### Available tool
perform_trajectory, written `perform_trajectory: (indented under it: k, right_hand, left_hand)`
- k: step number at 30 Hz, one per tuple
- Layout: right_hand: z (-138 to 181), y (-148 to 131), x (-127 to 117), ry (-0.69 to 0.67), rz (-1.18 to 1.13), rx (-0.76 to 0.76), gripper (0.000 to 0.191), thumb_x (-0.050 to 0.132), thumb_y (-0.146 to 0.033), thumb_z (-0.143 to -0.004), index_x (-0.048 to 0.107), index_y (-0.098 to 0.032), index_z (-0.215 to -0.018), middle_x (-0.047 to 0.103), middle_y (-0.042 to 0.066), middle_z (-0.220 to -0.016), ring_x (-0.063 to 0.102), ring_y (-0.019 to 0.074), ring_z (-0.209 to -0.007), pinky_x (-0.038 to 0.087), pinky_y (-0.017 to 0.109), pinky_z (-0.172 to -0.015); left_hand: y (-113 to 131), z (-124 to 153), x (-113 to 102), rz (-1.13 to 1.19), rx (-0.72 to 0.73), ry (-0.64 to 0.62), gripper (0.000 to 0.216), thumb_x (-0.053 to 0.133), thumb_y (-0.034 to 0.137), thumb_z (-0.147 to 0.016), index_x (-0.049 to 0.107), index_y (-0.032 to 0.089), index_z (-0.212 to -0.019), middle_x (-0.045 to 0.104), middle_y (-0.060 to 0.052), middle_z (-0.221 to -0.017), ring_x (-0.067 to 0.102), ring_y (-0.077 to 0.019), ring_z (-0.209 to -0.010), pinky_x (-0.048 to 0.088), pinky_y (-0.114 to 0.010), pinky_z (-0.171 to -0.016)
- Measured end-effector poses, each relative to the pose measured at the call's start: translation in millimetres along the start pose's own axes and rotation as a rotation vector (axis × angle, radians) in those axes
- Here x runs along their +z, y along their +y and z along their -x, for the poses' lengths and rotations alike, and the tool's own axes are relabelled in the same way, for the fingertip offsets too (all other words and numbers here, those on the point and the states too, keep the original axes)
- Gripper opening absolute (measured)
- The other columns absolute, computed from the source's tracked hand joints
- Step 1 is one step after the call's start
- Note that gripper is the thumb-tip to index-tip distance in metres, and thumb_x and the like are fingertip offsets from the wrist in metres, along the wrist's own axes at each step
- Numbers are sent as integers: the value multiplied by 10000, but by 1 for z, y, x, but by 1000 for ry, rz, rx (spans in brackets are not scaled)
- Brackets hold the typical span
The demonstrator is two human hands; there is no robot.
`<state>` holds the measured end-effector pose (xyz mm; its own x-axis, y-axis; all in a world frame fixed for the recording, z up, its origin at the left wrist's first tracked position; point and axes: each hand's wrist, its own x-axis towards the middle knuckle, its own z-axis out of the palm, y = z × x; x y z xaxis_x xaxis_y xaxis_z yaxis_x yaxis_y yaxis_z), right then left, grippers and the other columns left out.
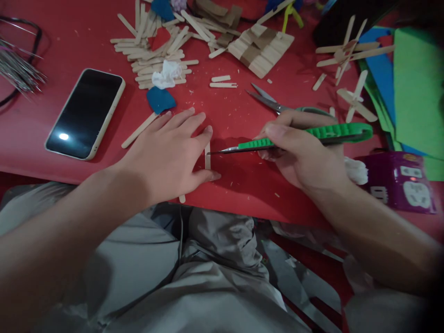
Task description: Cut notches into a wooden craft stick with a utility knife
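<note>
My left hand [169,155] lies flat on the red table with its fingers spread. Between its index finger and thumb, a short piece of popsicle stick [207,159] stands out against the red, its ends partly covered by the fingers. My right hand [301,150] is closed around a green-handled craft knife [322,134]. The knife's thin blade points left, and its tip meets the stick piece. Just beyond my right hand lie open scissors [267,98], their handles partly hidden behind it. Another popsicle stick [140,129] runs out from beside my left fingers.
At the left rests a phone [85,113], near a bundle of thin metal wires [19,69]. A pile of popsicle sticks [156,51] and a stick panel [262,48] are farther back. Coloured sheets [419,92] and a purple power socket [398,180] occupy the right.
</note>
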<state>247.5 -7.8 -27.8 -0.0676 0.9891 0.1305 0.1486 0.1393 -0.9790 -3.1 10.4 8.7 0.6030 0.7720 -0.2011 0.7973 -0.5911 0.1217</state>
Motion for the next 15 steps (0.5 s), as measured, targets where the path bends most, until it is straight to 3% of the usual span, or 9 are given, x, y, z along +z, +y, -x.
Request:
perform_trajectory:
  k: [3, 8, 15]
  right_hand:
    - [-1, -3, 1, -3, 15, 20, 317, 837, -324, -937, 752, -249, -640, 691, -32, -608, 581, 131, -555, 412, 309, -549]
    - [-1, -7, 2, -29, 33, 94, 337, 786, -329, -947, 746, -241, -624, 700, -28, -587, 597, 132, -532, 444, 302, -542]
    - [-2, -5, 0, -63, 23, 49, 333, 782, -291, -960, 728, -236, -636, 692, -30, -609, 591, 132, -570, 439, 305, -574]
  left_hand:
    - [0, -1, -1, 4, 5, 0, 769, 806, 493, -1007, 619, 136, -1661, 447, -183, -1849, 413, -467, -1712, 346, -608, -1419]
    - [-2, -1, 0, -16, 11, 8, 752, 820, 499, -998, 643, 157, -1644, 466, -172, -1840, 440, -473, -1693, 352, -617, -1414]
    - [-4, -1, 1, 18, -18, 34, 728, 879, 509, -937, 692, 279, -1602, 492, -88, -1836, 458, -482, -1681, 400, -603, -1387]
